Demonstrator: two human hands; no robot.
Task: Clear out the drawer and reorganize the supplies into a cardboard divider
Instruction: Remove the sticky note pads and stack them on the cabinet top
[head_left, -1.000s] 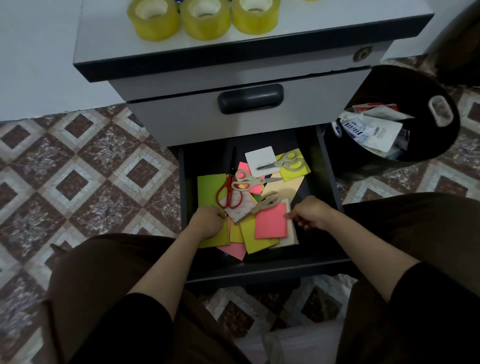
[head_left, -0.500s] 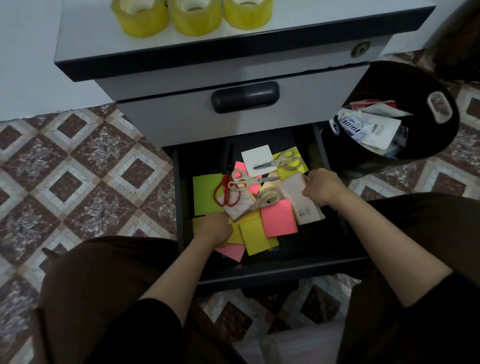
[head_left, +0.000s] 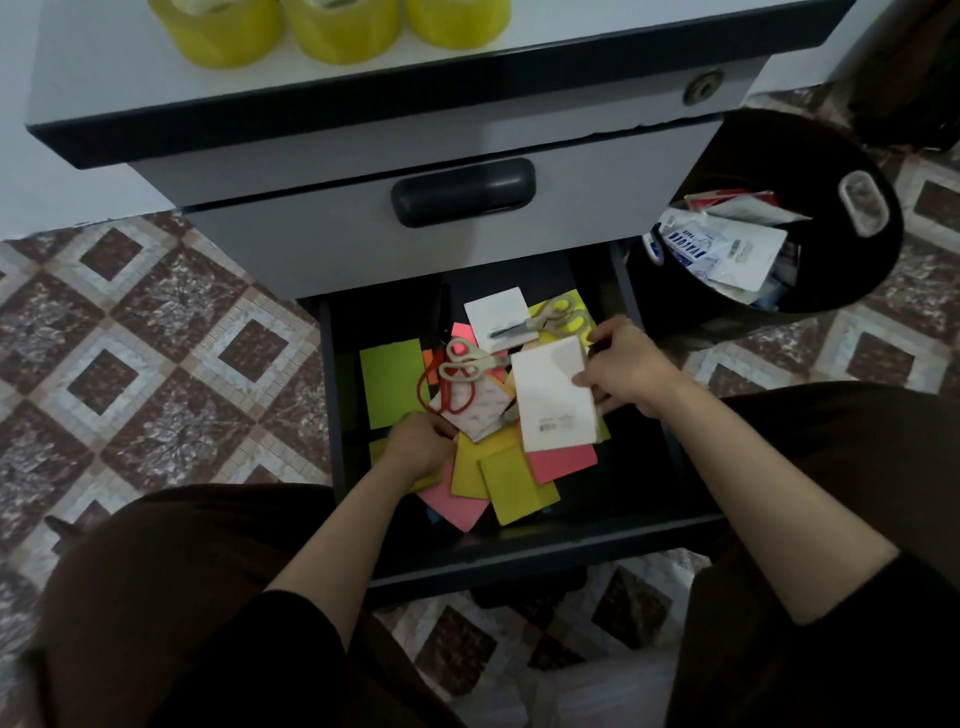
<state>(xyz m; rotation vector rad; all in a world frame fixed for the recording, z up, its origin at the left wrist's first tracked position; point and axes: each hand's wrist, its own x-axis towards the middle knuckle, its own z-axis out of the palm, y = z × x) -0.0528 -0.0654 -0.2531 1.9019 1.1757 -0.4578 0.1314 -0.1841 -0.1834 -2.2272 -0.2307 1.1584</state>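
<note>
Sitting pulled out at the foot of the cabinet (head_left: 337, 249): drawer (head_left: 519, 553); lying inside, a loose heap of coloured pads (head_left: 511, 480) with scissors (head_left: 470, 361) sprawling on top; pinching a white pad (head_left: 553, 400) by its right edge, thumb on top, holding it tilted over the heap: right hand (head_left: 631, 366); resting knuckles-up on the heap's left side: left hand (head_left: 415, 447), fingers curling out of sight, hold not showing. Judging the white pad light, flat, slightly bendy; gripping along a whole edge seeming safer than a corner, sheets likely fanning otherwise.
</note>
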